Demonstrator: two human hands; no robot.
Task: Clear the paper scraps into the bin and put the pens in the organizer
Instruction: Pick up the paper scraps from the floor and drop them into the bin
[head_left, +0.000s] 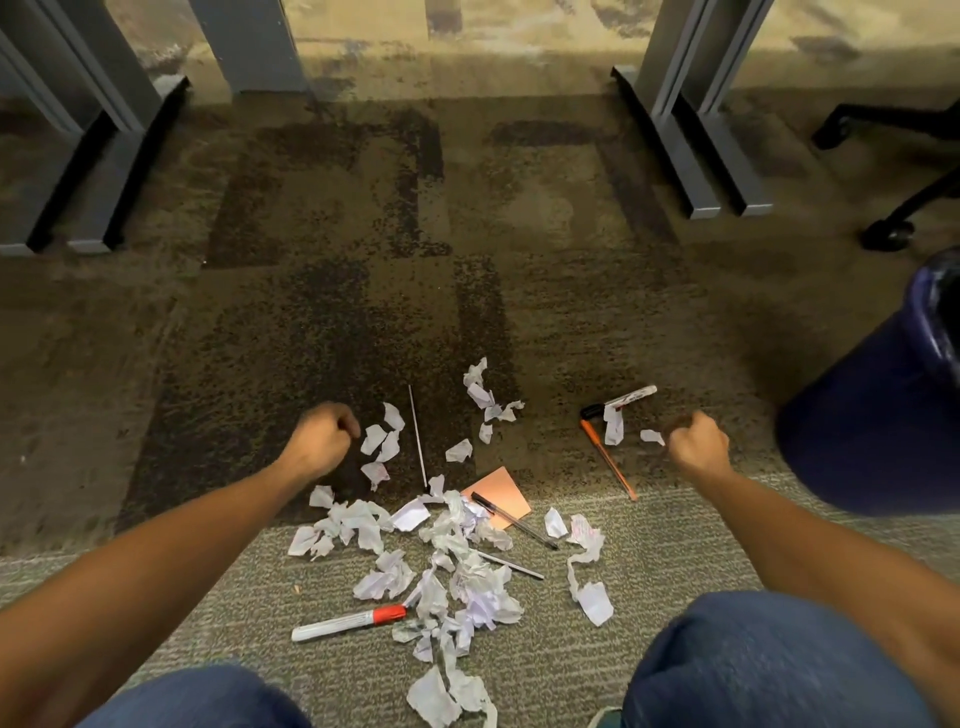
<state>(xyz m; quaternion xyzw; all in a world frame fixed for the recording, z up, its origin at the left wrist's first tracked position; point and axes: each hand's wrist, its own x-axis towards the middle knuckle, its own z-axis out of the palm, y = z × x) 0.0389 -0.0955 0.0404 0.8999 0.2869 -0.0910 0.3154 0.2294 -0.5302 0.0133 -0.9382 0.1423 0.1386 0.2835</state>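
Several crumpled white paper scraps (457, 566) lie scattered on the carpet between my knees. Among them are a red-capped white marker (349, 622), a black pen (514, 520), a grey pen (511, 565), an orange pen (608, 460), a black-capped marker (618, 401), a thin white stick (417, 437) and an orange sticky note (497, 496). My left hand (323, 440) hovers curled just left of some scraps. Beside a small scrap (652, 436) my right hand (696, 444) is fisted. Neither hand visibly holds anything. The dark blue bin (878, 415) stands at the right edge. No organizer is in view.
Grey metal desk legs (691, 135) stand at the back right, and more (93, 156) at the back left. A black office chair base with a caster (888, 228) is at the far right. My knees in blue jeans (753, 670) fill the bottom.
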